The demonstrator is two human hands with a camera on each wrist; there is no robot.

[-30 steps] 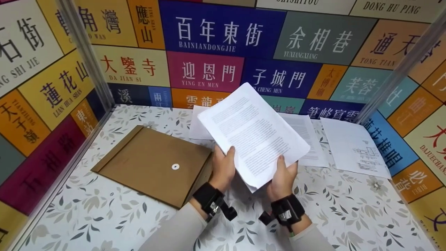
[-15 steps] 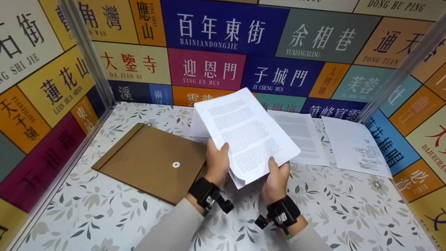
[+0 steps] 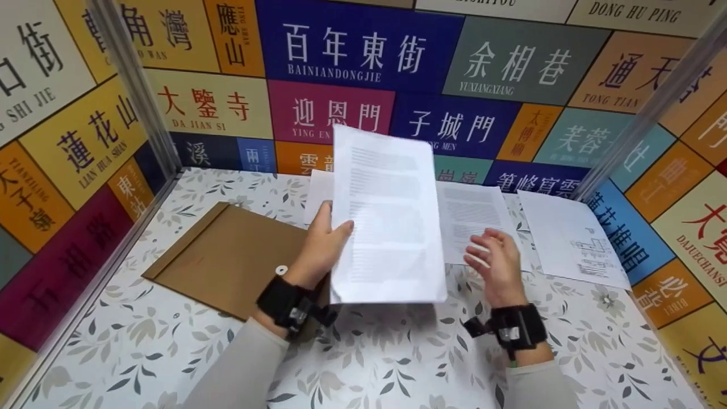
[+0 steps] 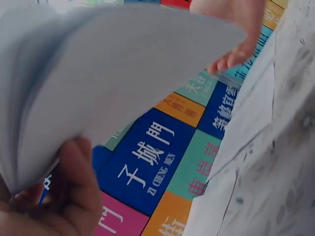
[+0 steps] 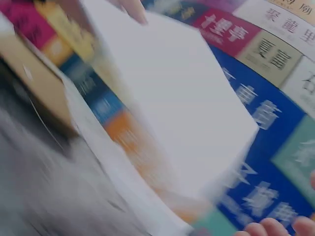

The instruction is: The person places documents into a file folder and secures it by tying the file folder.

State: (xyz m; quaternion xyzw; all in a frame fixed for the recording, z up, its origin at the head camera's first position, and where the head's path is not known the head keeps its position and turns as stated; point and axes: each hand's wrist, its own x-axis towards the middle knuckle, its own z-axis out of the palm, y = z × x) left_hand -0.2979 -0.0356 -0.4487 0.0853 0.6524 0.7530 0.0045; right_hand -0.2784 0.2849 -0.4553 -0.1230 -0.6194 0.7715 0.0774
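Observation:
A stack of printed paper sheets (image 3: pixel 386 221) is held up above the table in the head view. My left hand (image 3: pixel 321 250) grips its left edge, thumb on the printed face. In the left wrist view the left hand (image 4: pixel 74 191) pinches the sheets (image 4: pixel 118 78) at their edge, and they bow outward. To the right of the stack my right hand (image 3: pixel 497 267) is apart from it, fingers loosely bent, holding nothing. Only fingertips of the right hand (image 5: pixel 275 228) show in the blurred right wrist view, below the blank back of the stack (image 5: pixel 177 98).
A brown document folder (image 3: pixel 227 255) with a white round button lies on the left, partly behind the left hand. At the back right lie a printed sheet (image 3: pixel 477 210) and a sheet with a line drawing (image 3: pixel 568 238). Colourful lettered panels (image 3: pixel 352 45) wall the flower-patterned table (image 3: pixel 363 358).
My right hand has let go of the stack and moved right. The left hand has shifted left, and the stack has turned from slanted to nearly upright.

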